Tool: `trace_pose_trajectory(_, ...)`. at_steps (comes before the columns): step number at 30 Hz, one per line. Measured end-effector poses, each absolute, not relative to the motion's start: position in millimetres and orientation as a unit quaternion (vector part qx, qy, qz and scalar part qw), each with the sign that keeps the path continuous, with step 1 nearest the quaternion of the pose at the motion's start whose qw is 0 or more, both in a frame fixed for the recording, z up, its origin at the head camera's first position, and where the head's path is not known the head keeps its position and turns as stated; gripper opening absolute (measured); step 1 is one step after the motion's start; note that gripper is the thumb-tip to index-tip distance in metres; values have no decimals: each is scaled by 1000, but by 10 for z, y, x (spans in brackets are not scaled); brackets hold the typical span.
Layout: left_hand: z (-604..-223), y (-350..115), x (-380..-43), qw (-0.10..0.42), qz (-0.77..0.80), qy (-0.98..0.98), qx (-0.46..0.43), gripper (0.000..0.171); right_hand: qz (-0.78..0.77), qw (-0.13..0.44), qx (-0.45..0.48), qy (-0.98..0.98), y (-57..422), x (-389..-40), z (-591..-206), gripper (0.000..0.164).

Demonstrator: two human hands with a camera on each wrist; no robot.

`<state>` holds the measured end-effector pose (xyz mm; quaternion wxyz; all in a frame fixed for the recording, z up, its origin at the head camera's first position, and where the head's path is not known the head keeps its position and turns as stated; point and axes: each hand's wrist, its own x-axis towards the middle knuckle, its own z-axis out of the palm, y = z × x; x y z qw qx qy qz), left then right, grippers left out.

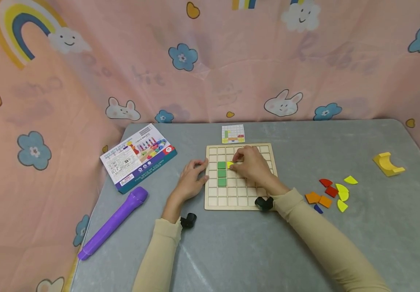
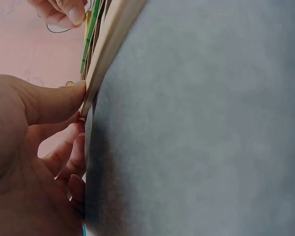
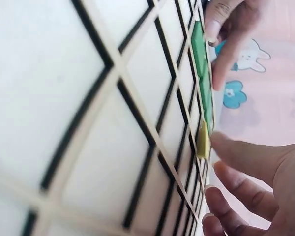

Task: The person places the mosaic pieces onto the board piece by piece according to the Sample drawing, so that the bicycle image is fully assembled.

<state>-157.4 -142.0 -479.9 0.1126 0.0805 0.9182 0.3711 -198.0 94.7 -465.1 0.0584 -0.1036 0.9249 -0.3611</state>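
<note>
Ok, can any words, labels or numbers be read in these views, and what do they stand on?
Puzzle box: it carries printed lines and a white label, all too small and blurred to read.
Pattern card: only a coloured grid, no text.
Backdrop cloth: faint mirrored lettering shows through, not readable.
Wooden grid board, purple tube: no writing visible.

board (image 1: pixel 240 177) mid-table, card (image 1: pixel 233 134) just behind it | box (image 1: pixel 138 157) left of board, torch (image 1: pixel 112 222) in front of box | loose pieces (image 1: pixel 329 192) right of board, curved block (image 1: pixel 388 164) farther right | three tiles (image 1: pixel 221 173) in board, apparently stacked in one column
</note>
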Motion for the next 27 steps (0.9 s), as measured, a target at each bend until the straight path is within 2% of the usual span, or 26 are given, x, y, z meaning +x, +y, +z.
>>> trace_pose_trajectory(7, -4798, -1416, -1577, 112, 369, 919, 81, 59, -373, 47, -94, 922, 1248, -1925, -4598, 9)
trace_pose_trajectory(20, -4817, -1419, -1592, 106, 368, 920, 80, 59, -367, 68, -68, 925, 1996, -1594, -4557, 20)
trace_pose_trajectory(27, -4823, -1410, -1587, 111, 369, 919, 80, 60, -341, 75, -81, 934, 2231, -1404, -4569, 19)
